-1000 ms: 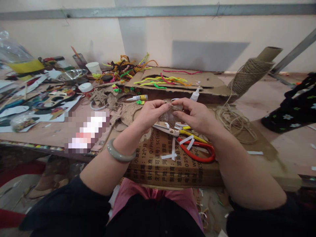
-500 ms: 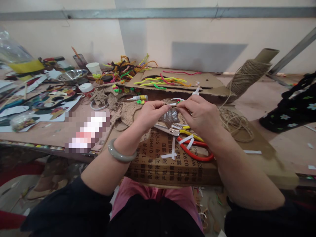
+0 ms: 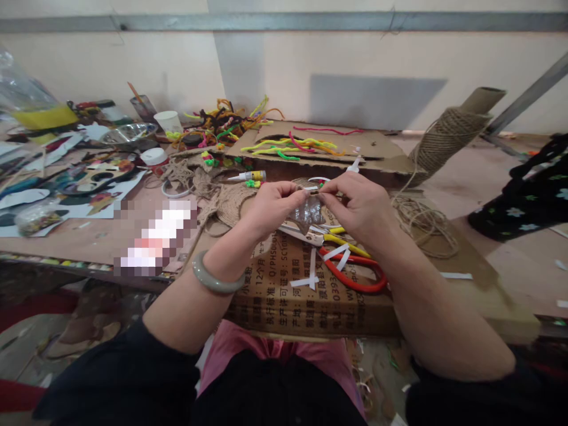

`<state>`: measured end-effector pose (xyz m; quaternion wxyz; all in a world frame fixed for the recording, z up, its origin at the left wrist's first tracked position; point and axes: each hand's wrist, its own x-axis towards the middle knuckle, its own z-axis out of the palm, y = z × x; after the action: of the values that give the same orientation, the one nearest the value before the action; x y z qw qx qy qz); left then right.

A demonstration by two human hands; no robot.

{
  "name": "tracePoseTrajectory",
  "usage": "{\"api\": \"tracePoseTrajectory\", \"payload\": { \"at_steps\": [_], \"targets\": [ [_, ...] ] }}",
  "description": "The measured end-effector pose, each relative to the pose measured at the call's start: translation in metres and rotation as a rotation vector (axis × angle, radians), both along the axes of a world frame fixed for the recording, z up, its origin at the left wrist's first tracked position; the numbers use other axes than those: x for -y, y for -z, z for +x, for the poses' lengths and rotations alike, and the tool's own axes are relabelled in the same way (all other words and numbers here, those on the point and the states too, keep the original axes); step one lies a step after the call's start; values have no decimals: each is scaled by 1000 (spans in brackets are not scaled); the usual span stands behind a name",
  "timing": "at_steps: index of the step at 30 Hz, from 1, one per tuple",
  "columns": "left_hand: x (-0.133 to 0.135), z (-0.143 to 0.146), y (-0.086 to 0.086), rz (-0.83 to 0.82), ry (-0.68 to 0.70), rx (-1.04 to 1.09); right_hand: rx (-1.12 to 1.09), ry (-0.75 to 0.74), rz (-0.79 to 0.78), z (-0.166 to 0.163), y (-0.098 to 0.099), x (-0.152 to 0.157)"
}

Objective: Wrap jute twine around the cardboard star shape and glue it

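Head view: the left hand (image 3: 270,207) and right hand (image 3: 357,207) each have a grip pinched on the crumpled clear plastic scrap (image 3: 309,210), held between them at centre. The red-handled metal scissors (image 3: 350,269) lie at five o'clock below it on the printed brown cardboard box (image 3: 284,296).

Bright, even indoor light with soft shadows; wide-angle view bends the edges, slightly soft focus throughout.

You've got a crinkly, glossy clear plastic scrap (image 3: 309,210) pinched btwn both grips, over a matt brown cardboard box (image 3: 284,296) w/ printed text. Scissors (image 3: 350,260): shiny metal blades, smooth red and yellow plastic handles. Twine spool (image 3: 444,139) looks rough, fibrous; your bangle (image 3: 213,278) is smooth, polished.
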<state>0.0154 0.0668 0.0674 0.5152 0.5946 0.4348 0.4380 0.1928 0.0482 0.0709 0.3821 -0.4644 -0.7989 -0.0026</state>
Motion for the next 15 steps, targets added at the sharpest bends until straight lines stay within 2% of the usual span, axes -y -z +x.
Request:
{"api": "tracePoseTrajectory", "payload": {
  "at_steps": [3,10,15],
  "targets": [
    [1,0,-2,5,-4,0,-35,-18,-7,0,0,-1],
    [-1,-1,1,80,-12,-21,-84,27,-157,-1,-2,-1],
    [-2,-1,2,135,-8,-27,-145,-3,-194,-1,-3,-2]
  ]
}}
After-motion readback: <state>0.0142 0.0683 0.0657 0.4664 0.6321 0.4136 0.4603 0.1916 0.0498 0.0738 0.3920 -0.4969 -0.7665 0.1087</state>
